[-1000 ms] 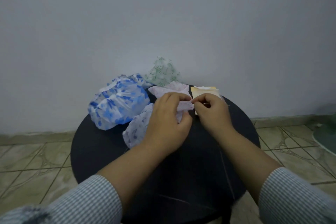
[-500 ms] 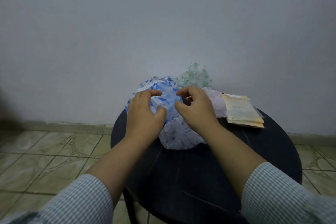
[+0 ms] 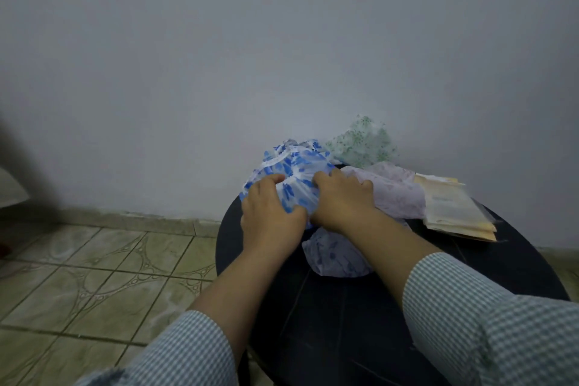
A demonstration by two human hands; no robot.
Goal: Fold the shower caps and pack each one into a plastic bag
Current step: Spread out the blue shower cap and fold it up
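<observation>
Head view: my left hand (image 3: 272, 213) and right hand (image 3: 343, 199) have left the pale cap and now both grip the blue-patterned shower cap (image 3: 293, 172), fingers curled. I judge its folding is starting; nothing looks bagged yet.

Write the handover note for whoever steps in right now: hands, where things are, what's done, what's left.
Left hand: on the blue cap, fingers curled into it.
Right hand: gripping the same cap from its right side.
Blue cap: bunched, at the table's far left edge, not yet folded.
Lilac cap: crumpled, just right of the hands. Another pale printed cap lies under the right wrist. Green cap: at the back by the wall.
Bags: stacked flat at the right.
Done: no cap seen packed.
Left: fold the blue cap, bag it, then the others.
</observation>
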